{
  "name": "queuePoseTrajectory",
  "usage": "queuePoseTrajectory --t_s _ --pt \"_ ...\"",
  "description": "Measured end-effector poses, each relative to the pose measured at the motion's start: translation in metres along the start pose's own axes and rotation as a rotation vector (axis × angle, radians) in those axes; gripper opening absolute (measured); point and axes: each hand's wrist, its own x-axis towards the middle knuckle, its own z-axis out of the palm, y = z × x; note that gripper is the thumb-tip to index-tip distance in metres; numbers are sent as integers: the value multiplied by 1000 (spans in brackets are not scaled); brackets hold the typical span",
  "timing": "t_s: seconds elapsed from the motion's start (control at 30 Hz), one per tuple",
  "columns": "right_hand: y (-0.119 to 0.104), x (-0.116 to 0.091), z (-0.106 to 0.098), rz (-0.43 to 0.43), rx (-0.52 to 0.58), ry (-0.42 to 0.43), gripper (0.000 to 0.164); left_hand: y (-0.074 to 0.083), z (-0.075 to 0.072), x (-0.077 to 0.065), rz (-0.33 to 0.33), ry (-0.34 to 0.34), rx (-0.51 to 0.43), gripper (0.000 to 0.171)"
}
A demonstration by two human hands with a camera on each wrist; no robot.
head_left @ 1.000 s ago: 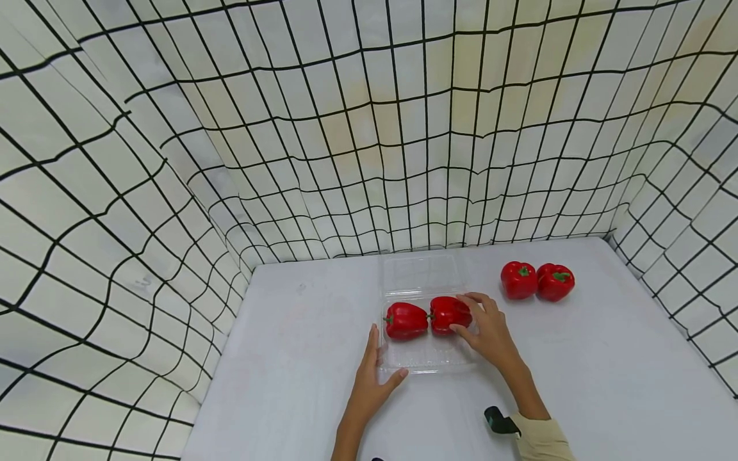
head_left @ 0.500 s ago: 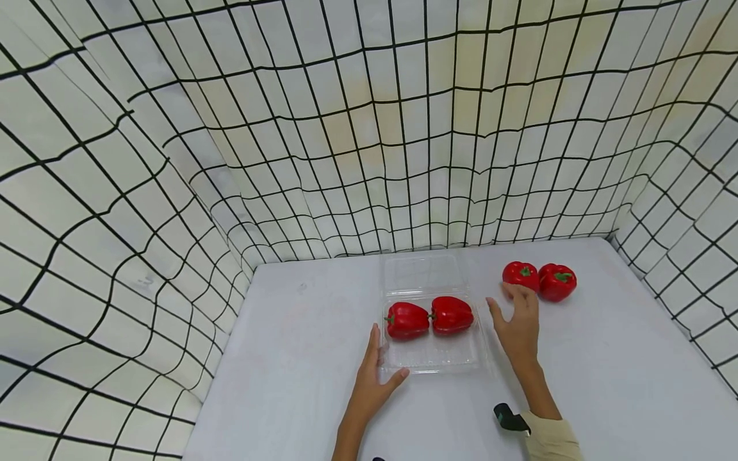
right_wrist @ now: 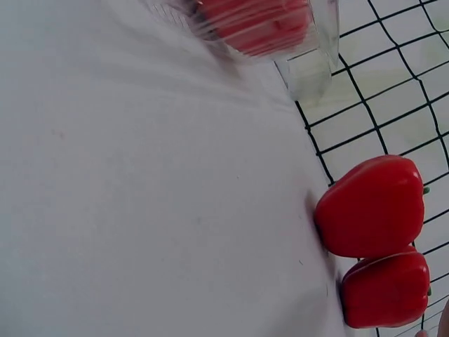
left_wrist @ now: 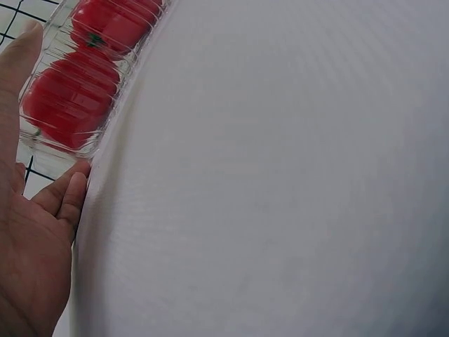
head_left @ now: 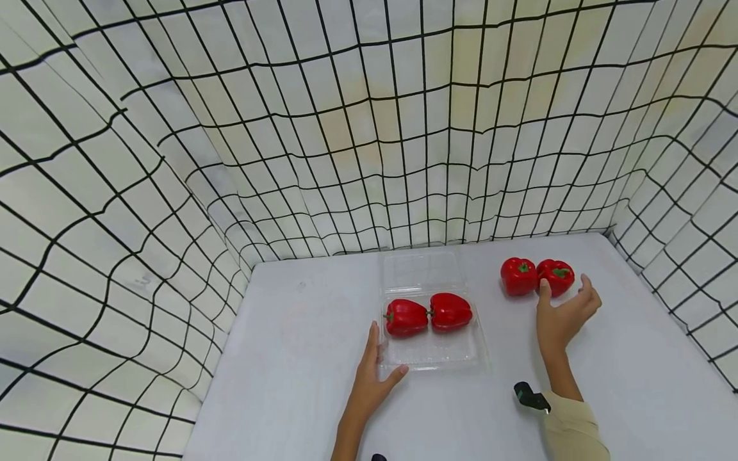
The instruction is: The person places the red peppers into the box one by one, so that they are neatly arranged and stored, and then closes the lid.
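Observation:
A clear plastic clamshell box (head_left: 432,352) lies with its lid folded back, and two red bell peppers (head_left: 406,318) (head_left: 451,312) rest on their sides in its far half. My left hand (head_left: 369,387) touches the box's left wall, fingers straight and thumb spread at the near corner; the left wrist view shows its fingertips (left_wrist: 83,168) by the box's end. To the right, two more red bell peppers (head_left: 518,276) (head_left: 556,277) stand side by side, stems up. My right hand (head_left: 565,317) is spread around the near side of the rightmost one; whether it touches is unclear.
A white table (head_left: 300,371) carries everything. Black netting over white sheets (head_left: 403,160) encloses its back and both sides. The transparent lid (head_left: 423,270) lies flat behind the box. A dark camera mount (head_left: 530,397) sits on the right sleeve.
My right hand has let go of the right pepper in the box and moved right, past the nearer loose pepper to the far-right one. My left hand has stayed at the box.

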Motion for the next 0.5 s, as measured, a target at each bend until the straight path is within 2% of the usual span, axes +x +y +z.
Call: queuePoseTrajectory --t_s 0.23,0.37,0.5 --pt "9 16 2 118 -20 -102 78 1 -2 1 17 7 -6 100" --pt "13 20 4 136 -28 -158 80 1 -1 1 10 0 -11 101" --pt "18 23 6 139 -32 -177 79 1 -1 0 -1 -4 -3 101"
